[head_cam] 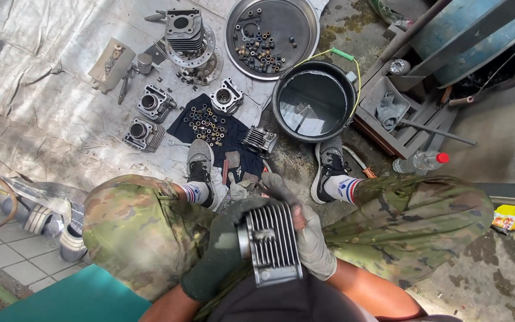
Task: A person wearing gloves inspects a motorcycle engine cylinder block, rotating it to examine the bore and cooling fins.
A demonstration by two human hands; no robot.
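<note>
I hold a grey finned engine cylinder (272, 241) in my lap between both gloved hands. My left hand (219, 250), in a dark glove, grips its left side. On the right side my right hand (311, 235), in a pale grey glove, wraps around the fins, and something small and reddish shows between its fingers and the cylinder. My knees in camouflage trousers spread to either side, with my shoes (200, 164) on the ground ahead.
A black tub of dark liquid (313, 101) stands ahead right. A round metal tray (272, 33) holds several small parts. More cylinders (153, 104) and a dark cloth with small rings (207, 125) lie on a grey tarp. A plastic bottle (421, 161) lies at right.
</note>
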